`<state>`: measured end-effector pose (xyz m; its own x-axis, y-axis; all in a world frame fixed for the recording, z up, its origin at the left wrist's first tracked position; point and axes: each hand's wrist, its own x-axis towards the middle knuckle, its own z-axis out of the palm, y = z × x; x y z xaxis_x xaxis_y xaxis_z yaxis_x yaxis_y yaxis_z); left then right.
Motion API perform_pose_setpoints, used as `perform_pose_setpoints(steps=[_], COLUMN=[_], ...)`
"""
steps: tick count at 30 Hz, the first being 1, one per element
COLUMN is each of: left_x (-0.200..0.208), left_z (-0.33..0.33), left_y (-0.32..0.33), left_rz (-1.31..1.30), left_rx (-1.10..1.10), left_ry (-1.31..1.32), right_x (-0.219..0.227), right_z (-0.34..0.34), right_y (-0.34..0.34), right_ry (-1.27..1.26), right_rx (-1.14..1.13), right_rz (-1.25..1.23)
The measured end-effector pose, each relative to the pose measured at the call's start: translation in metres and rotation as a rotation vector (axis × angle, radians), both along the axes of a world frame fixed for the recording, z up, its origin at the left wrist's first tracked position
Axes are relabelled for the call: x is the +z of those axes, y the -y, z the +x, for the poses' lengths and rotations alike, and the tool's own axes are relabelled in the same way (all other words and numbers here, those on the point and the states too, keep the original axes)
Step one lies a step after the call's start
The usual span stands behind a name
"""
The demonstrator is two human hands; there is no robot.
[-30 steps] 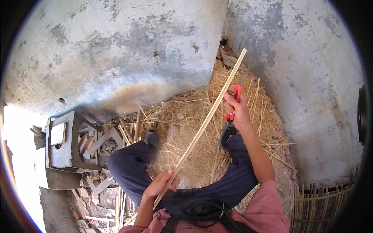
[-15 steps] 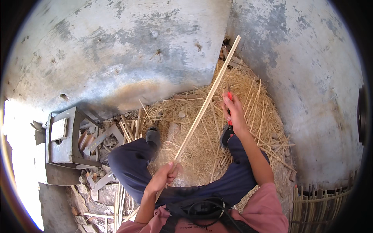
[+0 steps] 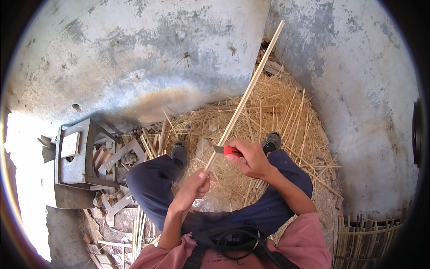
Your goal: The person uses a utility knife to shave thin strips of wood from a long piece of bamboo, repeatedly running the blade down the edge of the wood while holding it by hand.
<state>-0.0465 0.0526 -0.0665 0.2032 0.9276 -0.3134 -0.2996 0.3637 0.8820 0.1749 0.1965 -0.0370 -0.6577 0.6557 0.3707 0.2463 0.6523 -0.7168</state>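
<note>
A long, pale strip of split bamboo or wood (image 3: 249,89) slants up and away to the right from my lap. My left hand (image 3: 196,186) is wrapped round it near its lower end. In my right hand (image 3: 251,158) is a red-handled utility knife (image 3: 232,151), its dark blade pointing left. The blade lies against or across the strip, a short way above my left hand; whether it cuts in, I cannot tell. My knees are spread on both sides below the strip.
Straw-like shavings (image 3: 277,112) and thin loose sticks (image 3: 296,110) cover the ground around my feet. A wooden stool-like frame (image 3: 74,154) lies at the left beside rubble. Worn walls (image 3: 179,40) meet in a corner ahead. A slatted bamboo basket or fence (image 3: 369,240) stands at the lower right.
My right hand has moved down and left, bringing the knife from beside the strip onto it. The strip's far end has shifted a little up and right. My right foot has moved slightly outward.
</note>
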Motion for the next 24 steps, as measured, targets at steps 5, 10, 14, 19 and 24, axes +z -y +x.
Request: perform_pose_setpoints(steps=[5,10,14,19,24], left_x=[0.008,0.001,0.008,0.0,-0.008], left_z=[0.005,0.003,0.008,0.008,0.007], left_y=[-0.002,-0.005,-0.008,-0.008,-0.009], left_rz=[0.069,0.061,0.148,0.229,0.248], left_rx=[0.006,0.103,0.16,0.202,0.239], left_ry=[-0.112,-0.241,-0.289,-0.386,-0.519], right_x=[-0.01,-0.021,-0.025,-0.034,-0.034], right_z=[-0.01,-0.017,-0.019,-0.021,-0.024], right_y=[0.013,0.023,0.027,0.031,0.032], right_ry=[0.055,0.029,0.031,0.067,0.046], right_rx=[0.039,0.005,0.051,0.06,0.054], right_rz=[0.121,0.236,0.263,0.237,0.202])
